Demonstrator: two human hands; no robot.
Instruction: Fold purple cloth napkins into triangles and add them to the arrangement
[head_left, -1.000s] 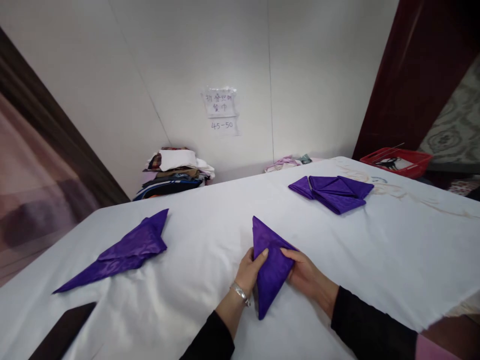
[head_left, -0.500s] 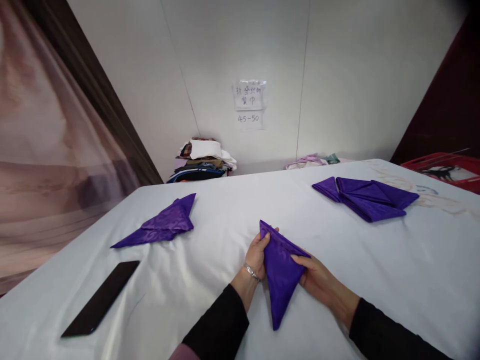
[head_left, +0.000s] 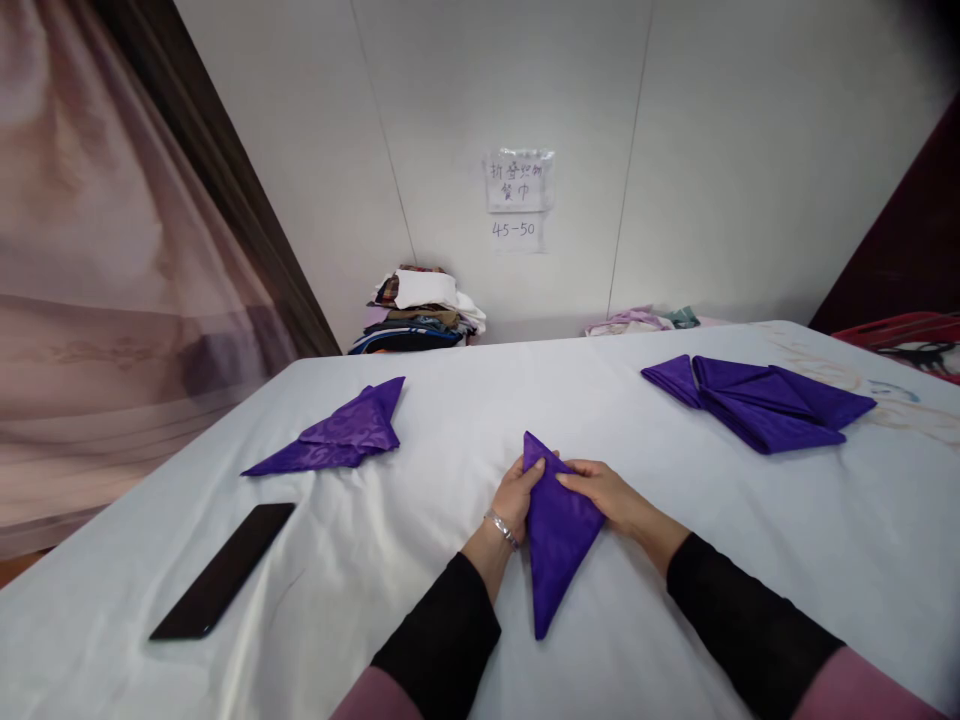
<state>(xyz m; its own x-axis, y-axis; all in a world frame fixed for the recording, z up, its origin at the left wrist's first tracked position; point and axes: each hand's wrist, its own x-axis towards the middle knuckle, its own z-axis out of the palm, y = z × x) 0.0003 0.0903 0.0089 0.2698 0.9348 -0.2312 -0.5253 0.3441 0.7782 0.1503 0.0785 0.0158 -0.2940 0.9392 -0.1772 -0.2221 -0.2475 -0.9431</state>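
Observation:
A purple cloth napkin, folded into a narrow kite shape, is between my two hands over the white-covered table. One point faces away from me and the long tip points toward me. On its left edge, my left hand grips with the thumb on top and the fingers mostly hidden beneath. My right hand pinches the upper right edge, thumb over the cloth and fingers behind it. Farther off lie two more folded purple napkins, one to the left and a larger one to the right.
A dark flat slab rests on the white tablecloth at left. Behind the table's far edge are a stack of folded clothes and pinkish cloths. A red crate stands at far right, a curtain at left.
My right hand has moved up along the napkin's right edge, nearer my left hand. The napkin's right corner now lies flatter, and its lower tip has swung slightly left. The view has shifted slightly.

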